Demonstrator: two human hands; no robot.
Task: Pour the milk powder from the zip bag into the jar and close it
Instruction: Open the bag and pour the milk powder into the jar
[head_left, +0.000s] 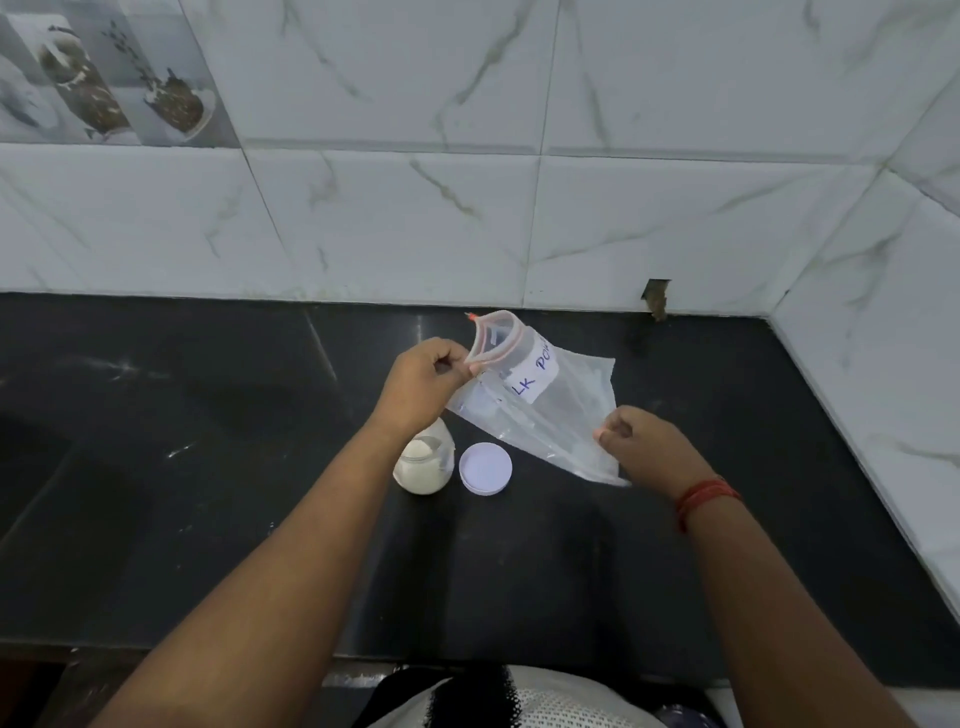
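A home kitchen; dark stone counter; marble-look wall tiles; food-picture tile.

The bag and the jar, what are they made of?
The zip bag looks like thin, clear, crinkly plastic with an orange zip strip. The jar is see-through and shiny, glass or hard plastic; I cannot tell which. Its lid looks like smooth pale plastic.

The left hand hides the jar's far rim. Folds cut the zip bag's label to "LK PO". Whether powder remains inside is unclear.
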